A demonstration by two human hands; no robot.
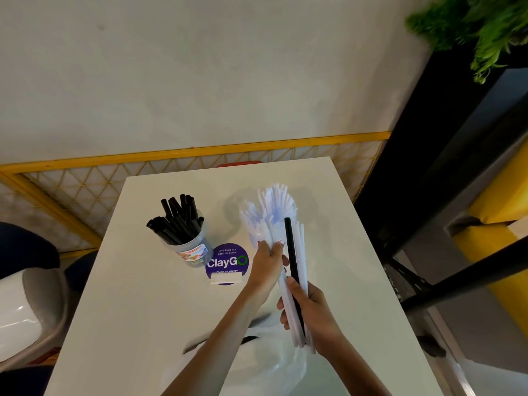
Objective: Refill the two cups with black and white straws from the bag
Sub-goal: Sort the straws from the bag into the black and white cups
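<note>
The white table [114, 310] carries all task items. A translucent plastic bag [274, 364] lies at its near edge, under both forearms, with dark straw shapes faintly visible through it.

Two clear cups stand at the middle of the table. The labelled cup [190, 250], on the left, holds upright black straws [177, 221] that fan outward. The second cup [253, 235], to the right, holds white straws [274, 201] and is partly hidden behind the hands.

The right hand [311, 312] is raised above the bag, with fingers and thumb curled round the lower part of a bundle [300, 252] of white straws. One single black straw [289, 244] runs along the bundle's length, clamped in the same grip.

The left hand [268, 261] is just beside the second cup, fingers closed round the left part of the bundle higher up.

A round purple "ClayGo" sign [227, 262] stands between the two cups, slightly nearer the person.
</note>
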